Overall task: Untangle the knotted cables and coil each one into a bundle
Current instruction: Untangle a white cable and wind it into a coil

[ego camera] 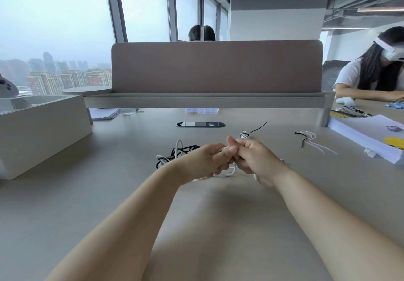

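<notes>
Cable (230, 173) gripped by left hand (207, 160), right hand (253, 158); tangle (175, 155) beside left.

White cable (228, 173) hangs in slack loops, black-and-white tangle (172, 155) just left, tied white coil (244, 135) beyond

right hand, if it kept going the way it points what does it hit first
The left hand, which the right hand seems to touch; beyond that, probably the cable tangle.
</notes>
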### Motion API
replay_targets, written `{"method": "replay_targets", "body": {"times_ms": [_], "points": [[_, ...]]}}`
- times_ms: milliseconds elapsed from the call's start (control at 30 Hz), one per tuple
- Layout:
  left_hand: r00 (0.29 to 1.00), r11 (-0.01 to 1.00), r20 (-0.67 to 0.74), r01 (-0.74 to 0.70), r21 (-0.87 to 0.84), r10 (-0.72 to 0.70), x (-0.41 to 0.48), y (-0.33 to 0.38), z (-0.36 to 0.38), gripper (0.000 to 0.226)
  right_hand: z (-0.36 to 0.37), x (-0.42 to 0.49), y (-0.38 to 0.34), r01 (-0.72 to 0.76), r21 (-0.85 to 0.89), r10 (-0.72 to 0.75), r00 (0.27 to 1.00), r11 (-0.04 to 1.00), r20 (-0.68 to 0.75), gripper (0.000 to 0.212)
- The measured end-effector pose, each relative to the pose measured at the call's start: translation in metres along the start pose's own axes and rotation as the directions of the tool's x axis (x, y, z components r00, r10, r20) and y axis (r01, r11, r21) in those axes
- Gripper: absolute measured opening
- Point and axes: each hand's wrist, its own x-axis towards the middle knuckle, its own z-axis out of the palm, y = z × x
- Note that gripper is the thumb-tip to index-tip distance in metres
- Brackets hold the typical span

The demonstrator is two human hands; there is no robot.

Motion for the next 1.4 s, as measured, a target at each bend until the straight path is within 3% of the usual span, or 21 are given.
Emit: {"method": "replay_targets", "body": {"times_ms": [100, 200, 400, 600, 733, 833, 933, 1100, 1233, 1400], "points": [[0.997, 0.996, -0.08, 0.008, -0.089, -0.015, 0.001, -0.003, 0.001, 0.039, -0.001, 0.002, -0.001, -0.018, 0.049, 0.018, 1.0, 0.999, -0.014, 0.043], [0.966, 0.969, -0.258, -0.043, -0.245, -0.023, 0.004, -0.005, 0.0, 0.038, -0.005, 0.002, -0.003, -0.025, 0.084, 0.029, 0.998, 0.996, -0.051, 0.042], [0.859, 0.921, -0.511, -0.179, -0.346, -0.025, 0.011, -0.007, 0.007, 0.036, 0.008, 0.002, -0.002, 0.016, -0.069, -0.017, 1.0, 0.998, -0.014, 0.039], [0.824, 0.873, -0.565, -0.248, -0.419, -0.037, 0.014, -0.004, 0.013, 0.038, 0.026, 0.005, -0.001, 0.051, -0.174, -0.064, 0.996, 0.983, -0.066, 0.038], [0.831, 0.823, -0.55, -0.256, -0.508, -0.081, 0.014, -0.001, 0.015, 0.039, 0.028, 0.003, 0.002, 0.095, -0.164, -0.1, 0.995, 0.982, -0.022, 0.032], [0.79, 0.796, -0.602, -0.291, -0.532, -0.114, 0.014, 0.001, 0.01, 0.036, 0.027, 0.003, 0.011, 0.1, -0.35, -0.103, 0.995, 0.932, 0.01, 0.039], [0.71, 0.797, -0.694, -0.348, -0.494, -0.121, 0.014, 0.002, 0.002, 0.033, 0.024, 0.003, 0.019, 0.076, -0.517, -0.078, 0.997, 0.853, 0.018, 0.039], [0.622, 0.918, -0.781, -0.273, -0.287, -0.059, 0.015, -0.008, -0.008, 0.033, 0.026, 0.004, 0.023, 0.208, -0.454, -0.275, 0.958, 0.866, -0.085, 0.015], [0.624, 0.998, -0.781, -0.069, -0.017, 0.03, 0.018, -0.02, -0.009, 0.034, 0.028, 0.005, 0.023, 0.395, -0.533, -0.518, 0.85, 0.748, -0.097, 0.007], [0.729, 0.982, -0.683, 0.086, 0.171, 0.055, 0.021, -0.024, -0.004, 0.035, 0.022, 0.006, 0.018, 0.409, -0.523, -0.554, 0.819, 0.748, -0.151, 0.006]]}}
